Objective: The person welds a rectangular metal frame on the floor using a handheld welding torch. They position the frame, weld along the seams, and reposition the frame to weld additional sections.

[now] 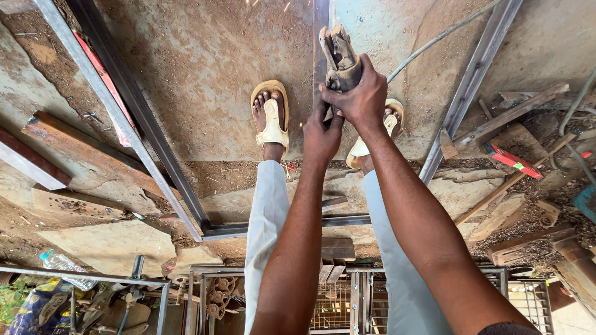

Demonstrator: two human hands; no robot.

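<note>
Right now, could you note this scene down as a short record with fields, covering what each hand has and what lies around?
Place: dusty concrete floor, seen from above
Right hand: wrapped around a worn grinder
Left hand: gripping just below the right, on the same tool
Work: tool against a vertical steel bar, sparks at the top edge
Feet: sandals either side of the bar
Around: steel frame, red level, plastic bottle

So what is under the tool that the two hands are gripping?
Under the grinder-like tool runs a flat metal bar, with concrete floor beneath. The right hand and left hand cover the tool's lower body and the contact point.
</note>
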